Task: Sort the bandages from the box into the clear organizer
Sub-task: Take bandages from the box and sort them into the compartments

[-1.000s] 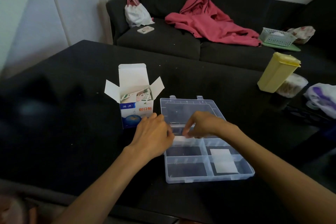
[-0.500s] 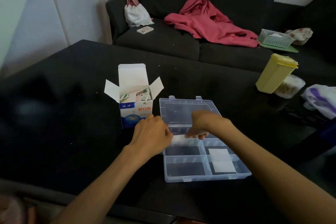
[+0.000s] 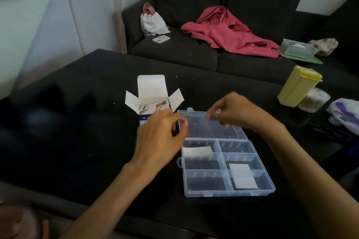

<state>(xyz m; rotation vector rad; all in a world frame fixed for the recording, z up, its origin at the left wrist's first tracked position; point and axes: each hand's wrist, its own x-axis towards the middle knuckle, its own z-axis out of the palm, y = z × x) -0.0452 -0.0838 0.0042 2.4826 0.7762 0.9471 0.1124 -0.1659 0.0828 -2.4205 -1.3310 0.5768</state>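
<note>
The black tabletop (image 3: 77, 141) carries everything. The clear organizer (image 3: 229, 192) lies near its front edge, right of the middle, with its lid (image 3: 213, 128) folded flat open toward the far edge. I count 6 compartments in 2 columns. In the left column, 1 white bandage (image 3: 197, 152) lies across the wall between the far and the middle compartment. In the right column, 2 white bandages (image 3: 242, 178) lie over the wall between the middle and the front compartment. The other compartments show only the dark table through them.

The bandage box (image 3: 153, 103) stands upright just beside the far left corner of the organizer, its 3 flaps open, with more wrapped bandages (image 3: 153, 106) inside.

Near the right edge stand a yellow container (image 3: 298, 87) with its lid closed and, touching it, a clear round tub (image 3: 312, 100) with something pale inside.

My left hand (image 3: 159, 139) hovers in front of the box, fingers loosely curled, grasping nothing. My right hand (image 3: 233, 111) is above the lid, fingers loosely curled; it is blurred and I cannot tell if it pinches something.
</note>
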